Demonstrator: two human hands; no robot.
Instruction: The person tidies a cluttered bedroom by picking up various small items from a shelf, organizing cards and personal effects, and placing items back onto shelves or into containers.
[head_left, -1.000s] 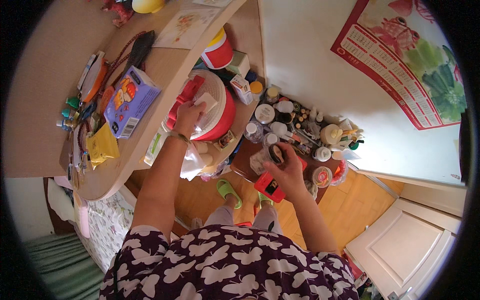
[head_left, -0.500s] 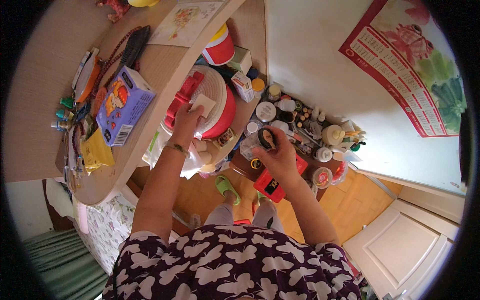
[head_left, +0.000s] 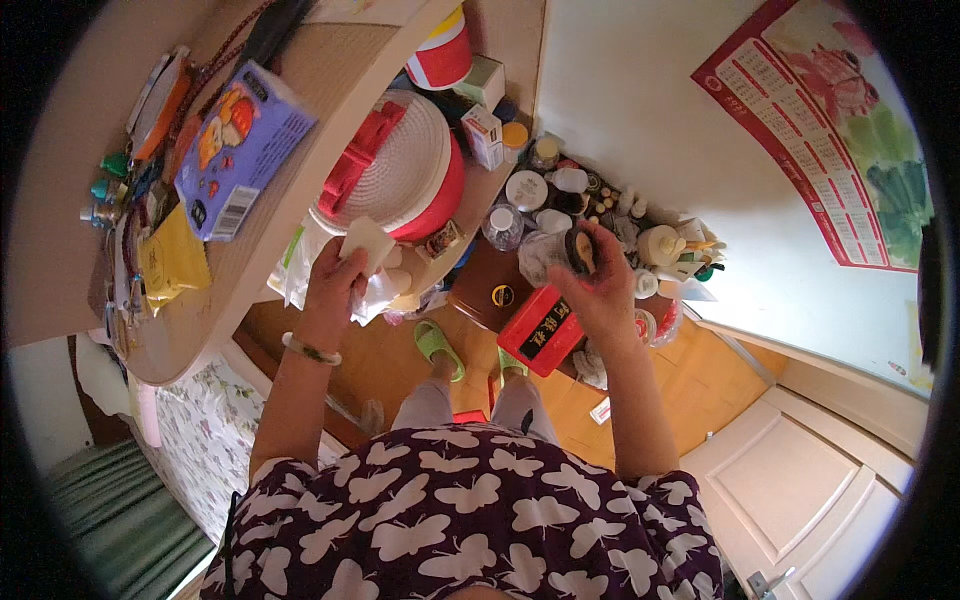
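Note:
My left hand (head_left: pixel 334 285) is closed on a pale, thin square piece (head_left: pixel 368 243), perhaps a cloth or pad. It is just in front of a round white woven basket (head_left: pixel 400 150) with a red bow and red side. In my right hand (head_left: pixel 604 295) is a clear jar (head_left: pixel 543 252) with a black lid (head_left: pixel 579 248), tilted sideways, fingers wrapped round the lid end. Beneath it lies a red box (head_left: pixel 540 330) with a black label. A small black-and-yellow round cap (head_left: pixel 502 296) rests on the brown cabinet top (head_left: pixel 485 275).
Several bottles and jars crowd the cabinet's back, among them a clear bottle (head_left: pixel 503 228) and a white-lidded jar (head_left: pixel 525 190). At left is a wooden shelf (head_left: pixel 262 265) with a purple packet (head_left: pixel 235 150) and a yellow pouch (head_left: pixel 175 258). A white door (head_left: pixel 800 480) stands at lower right.
My left hand has drawn back from over the basket, down and leftward, with the pale square. My right hand has moved right with the jar. The view has shifted slightly.

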